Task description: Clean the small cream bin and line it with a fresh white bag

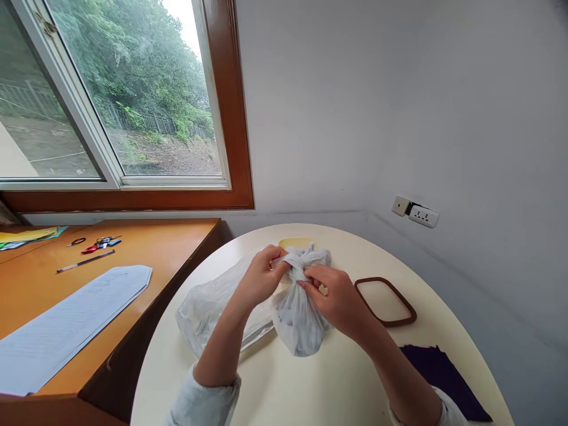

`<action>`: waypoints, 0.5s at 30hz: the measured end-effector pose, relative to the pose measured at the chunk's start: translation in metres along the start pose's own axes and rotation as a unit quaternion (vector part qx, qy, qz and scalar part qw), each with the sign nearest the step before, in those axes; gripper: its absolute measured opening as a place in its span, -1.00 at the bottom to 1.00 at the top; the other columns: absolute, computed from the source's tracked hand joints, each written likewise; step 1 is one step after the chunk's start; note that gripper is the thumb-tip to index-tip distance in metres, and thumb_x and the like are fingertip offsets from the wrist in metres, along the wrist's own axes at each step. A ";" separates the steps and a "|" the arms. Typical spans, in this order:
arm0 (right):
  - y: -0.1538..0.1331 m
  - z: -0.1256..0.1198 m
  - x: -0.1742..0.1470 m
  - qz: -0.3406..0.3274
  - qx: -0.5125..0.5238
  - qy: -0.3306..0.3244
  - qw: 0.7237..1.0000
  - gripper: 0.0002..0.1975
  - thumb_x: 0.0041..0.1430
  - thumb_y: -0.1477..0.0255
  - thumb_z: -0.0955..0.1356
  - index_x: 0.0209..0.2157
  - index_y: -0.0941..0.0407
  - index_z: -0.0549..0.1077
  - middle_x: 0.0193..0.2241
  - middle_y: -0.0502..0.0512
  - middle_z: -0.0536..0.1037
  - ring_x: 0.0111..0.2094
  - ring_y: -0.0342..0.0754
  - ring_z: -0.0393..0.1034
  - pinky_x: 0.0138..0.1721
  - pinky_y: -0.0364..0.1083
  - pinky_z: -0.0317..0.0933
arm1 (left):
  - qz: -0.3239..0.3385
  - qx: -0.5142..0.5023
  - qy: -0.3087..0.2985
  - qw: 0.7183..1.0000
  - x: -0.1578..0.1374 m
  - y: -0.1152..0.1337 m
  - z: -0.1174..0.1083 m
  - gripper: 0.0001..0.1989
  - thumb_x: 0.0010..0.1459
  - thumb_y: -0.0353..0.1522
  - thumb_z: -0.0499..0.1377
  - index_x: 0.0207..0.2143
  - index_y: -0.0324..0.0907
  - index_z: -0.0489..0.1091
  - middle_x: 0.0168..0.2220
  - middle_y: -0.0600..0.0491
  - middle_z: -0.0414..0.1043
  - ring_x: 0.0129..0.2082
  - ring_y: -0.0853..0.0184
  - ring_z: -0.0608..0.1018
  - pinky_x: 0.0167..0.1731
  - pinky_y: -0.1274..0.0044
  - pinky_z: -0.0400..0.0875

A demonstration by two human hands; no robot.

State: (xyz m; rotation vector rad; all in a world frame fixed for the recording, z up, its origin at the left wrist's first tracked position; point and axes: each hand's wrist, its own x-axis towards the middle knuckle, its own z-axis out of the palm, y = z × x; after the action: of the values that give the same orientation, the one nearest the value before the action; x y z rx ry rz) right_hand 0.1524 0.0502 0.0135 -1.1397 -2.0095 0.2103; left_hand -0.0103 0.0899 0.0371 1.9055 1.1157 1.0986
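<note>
A thin white plastic bag point(299, 325), with something lumpy inside, hangs bunched and twisted at its neck between my two hands. My left hand point(266, 275) pinches the twisted neck from the left, thumb and fingers closed on it. On the right side, my right hand point(328, 293) grips the gathered plastic just below the twist. Behind my left forearm a larger clear plastic bag point(206, 305) lies spread on the table. Part of a yellow object point(293, 242) shows behind the knotted bag; the rest is hidden.
The round cream table point(275, 390) carries a brown rounded frame point(410, 310) and a dark purple cloth point(444, 378) on the right. A wooden desk point(177, 242) at left holds papers point(84, 307), a pen point(86, 260) and keys point(102, 242). A wall socket point(423, 215) is beyond.
</note>
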 end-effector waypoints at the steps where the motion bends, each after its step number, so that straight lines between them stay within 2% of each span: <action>1: 0.001 0.001 0.000 -0.011 -0.006 -0.002 1.000 -0.84 0.12 0.50 0.23 -0.54 0.09 0.28 -0.58 -0.04 0.32 -0.53 -0.15 0.17 -0.47 -0.17 0.05 | -0.002 -0.003 0.002 1.000 0.002 -0.003 0.001 -0.82 0.02 -0.30 0.07 -0.51 -0.22 0.34 -0.43 0.05 0.33 -0.40 0.36 0.38 -0.41 0.56 0.26; 5: 0.003 0.000 0.002 0.000 -0.020 0.019 1.000 -0.83 0.08 0.51 0.25 -0.57 0.09 0.25 -0.61 -0.05 0.28 -0.54 -0.15 0.16 -0.48 -0.17 0.06 | -0.018 -0.044 -0.019 0.999 0.004 -0.004 0.006 -0.84 0.03 -0.31 0.05 -0.48 -0.22 0.31 -0.52 0.10 0.29 -0.48 0.40 0.34 -0.47 0.59 0.21; 8: 0.003 -0.001 0.002 0.013 -0.009 0.066 0.998 -0.91 0.03 0.51 0.31 -0.47 0.09 0.26 -0.54 -0.05 0.33 -0.47 -0.13 0.22 -0.40 -0.15 0.13 | -0.020 -0.024 0.007 0.999 0.002 0.000 0.009 -0.89 0.00 -0.36 0.07 -0.52 -0.22 0.27 -0.56 0.16 0.23 -0.53 0.45 0.29 -0.52 0.62 0.15; 11: 0.003 0.002 0.001 0.001 0.007 0.087 0.996 -0.84 0.01 0.50 0.34 -0.37 0.07 0.25 -0.43 -0.02 0.38 -0.39 -0.10 0.27 -0.34 -0.14 0.18 | -0.018 -0.006 0.031 0.999 0.000 0.002 0.014 -0.96 -0.07 -0.45 0.08 -0.54 -0.20 0.23 -0.57 0.18 0.23 -0.52 0.46 0.27 -0.52 0.63 0.14; 15: 0.003 0.005 0.000 -0.012 0.018 0.100 0.995 -0.83 0.02 0.58 0.30 -0.34 0.08 0.25 -0.42 -0.02 0.38 -0.40 -0.12 0.28 -0.36 -0.15 0.19 | -0.004 -0.069 0.017 0.997 -0.001 0.005 0.019 -0.88 -0.10 -0.49 0.07 -0.47 -0.16 0.16 -0.57 0.21 0.24 -0.53 0.47 0.28 -0.53 0.64 0.13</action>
State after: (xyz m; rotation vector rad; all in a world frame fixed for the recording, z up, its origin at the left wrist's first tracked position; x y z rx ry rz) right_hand 0.1509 0.0531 0.0091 -1.0702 -1.8345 0.1164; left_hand 0.0080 0.0844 0.0332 1.7793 1.0373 1.1759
